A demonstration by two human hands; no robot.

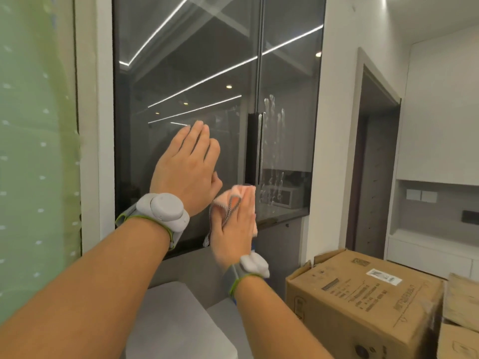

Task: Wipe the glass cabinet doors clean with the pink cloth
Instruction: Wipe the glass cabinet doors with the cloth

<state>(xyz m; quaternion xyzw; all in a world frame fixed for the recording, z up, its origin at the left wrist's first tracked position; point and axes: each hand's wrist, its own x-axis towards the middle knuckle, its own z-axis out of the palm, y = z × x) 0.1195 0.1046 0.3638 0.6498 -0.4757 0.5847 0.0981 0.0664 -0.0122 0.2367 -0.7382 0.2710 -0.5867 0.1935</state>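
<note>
Head view: right hand (237, 221) apparently presses pink cloth (234, 200).

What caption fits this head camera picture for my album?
Right hand presses the pink cloth to the glass cabinet door, left hand flat beside it.

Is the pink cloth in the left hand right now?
No, the pink cloth is pressed under the right hand against the glass door, while the left hand lies flat and bare on the glass.

white walls (342, 73) | dark doorway (373, 164) | 2 cardboard boxes (363, 301) | green curtain (33, 151)
</note>
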